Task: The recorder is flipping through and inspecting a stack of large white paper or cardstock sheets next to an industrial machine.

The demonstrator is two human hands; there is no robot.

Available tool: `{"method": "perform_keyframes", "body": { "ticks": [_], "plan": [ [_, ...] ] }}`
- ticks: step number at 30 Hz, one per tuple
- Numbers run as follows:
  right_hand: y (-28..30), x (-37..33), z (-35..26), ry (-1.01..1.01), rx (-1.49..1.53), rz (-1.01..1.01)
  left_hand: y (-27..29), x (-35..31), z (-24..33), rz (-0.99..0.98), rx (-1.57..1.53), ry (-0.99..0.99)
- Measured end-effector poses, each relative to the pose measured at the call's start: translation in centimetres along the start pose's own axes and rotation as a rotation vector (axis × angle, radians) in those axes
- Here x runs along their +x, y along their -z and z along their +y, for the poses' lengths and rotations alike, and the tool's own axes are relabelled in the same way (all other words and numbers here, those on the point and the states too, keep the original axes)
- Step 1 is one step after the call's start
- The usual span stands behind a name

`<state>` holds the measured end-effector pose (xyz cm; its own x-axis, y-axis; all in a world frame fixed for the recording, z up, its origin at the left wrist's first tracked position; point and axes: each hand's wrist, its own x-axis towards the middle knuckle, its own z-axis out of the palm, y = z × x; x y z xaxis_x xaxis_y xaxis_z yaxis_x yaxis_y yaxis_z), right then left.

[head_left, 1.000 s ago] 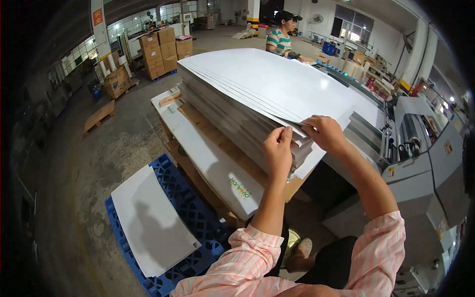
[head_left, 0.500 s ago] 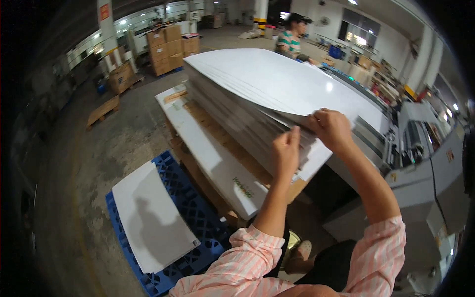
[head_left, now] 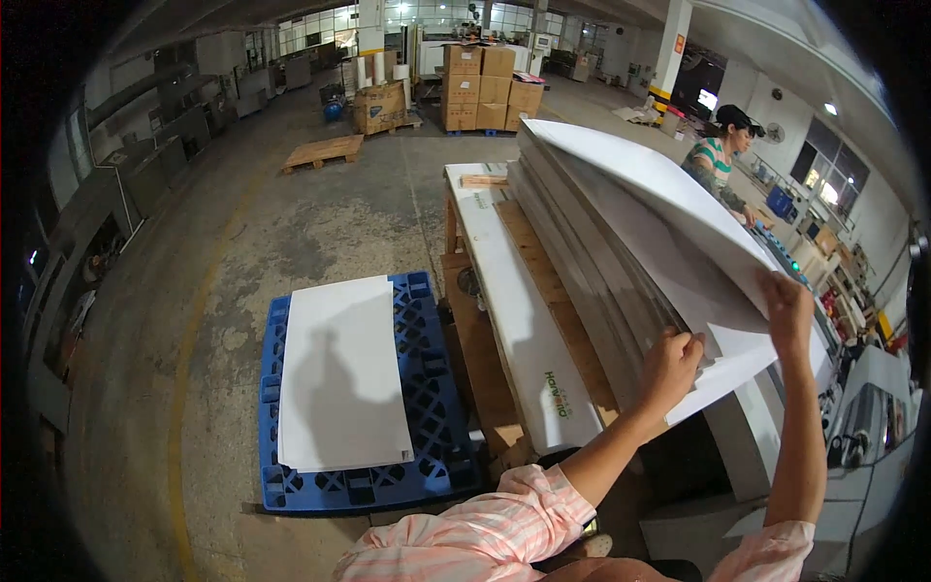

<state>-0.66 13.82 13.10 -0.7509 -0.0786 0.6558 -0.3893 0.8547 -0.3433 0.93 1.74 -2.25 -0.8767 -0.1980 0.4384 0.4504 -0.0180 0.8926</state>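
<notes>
A tall stack of large white paper sheets [head_left: 572, 242] stands on my right. My right hand [head_left: 787, 308] pinches the near right corner of the raised top sheets [head_left: 621, 150], which bow upward away from the stack. Below that gap, my left hand [head_left: 671, 369] is closed against the stack's near edge, with its thumb by the sheet edges. What its fingers grip is hidden.
The stack rests on a wooden pallet beside a long white board [head_left: 529, 330]. On the left, a blue plastic pallet [head_left: 427, 388] bears flat white sheets [head_left: 339, 378]. Cartons [head_left: 480, 92] and a wooden pallet [head_left: 323, 152] stand farther back. A co-worker [head_left: 722, 155] is beyond the stack, near grey machinery [head_left: 863, 417].
The view has turned left. My right hand has raised the sheets' near corner, widening the gap beneath. My left hand has moved against the stack's near edge.
</notes>
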Motion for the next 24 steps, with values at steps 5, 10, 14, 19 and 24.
{"method": "perform_keyframes", "body": {
  "ticks": [5, 10, 14, 19, 24],
  "plan": [
    [-0.9, -3.6, 1.4, 0.138, -0.275, -0.007, -0.9, -0.2, 0.3, 0.014, -0.055, -0.001],
    [-2.6, -5.9, -0.2, 0.059, -0.165, -0.221, -0.1, -0.4, 0.0, 0.011, -0.024, 0.031],
    [-2.6, -6.5, 0.8, 0.132, -0.087, -0.093, -0.8, -0.5, 0.1, 0.013, -0.019, -0.021],
    [-2.3, -6.0, 0.4, 0.047, -0.176, -0.295, -0.5, -0.5, 0.0, 0.038, 0.032, -0.024],
    [-2.9, -6.9, 0.5, 0.054, -0.127, -0.242, 0.4, -0.1, 0.5, -0.043, 0.013, 0.016]
  ]
}}
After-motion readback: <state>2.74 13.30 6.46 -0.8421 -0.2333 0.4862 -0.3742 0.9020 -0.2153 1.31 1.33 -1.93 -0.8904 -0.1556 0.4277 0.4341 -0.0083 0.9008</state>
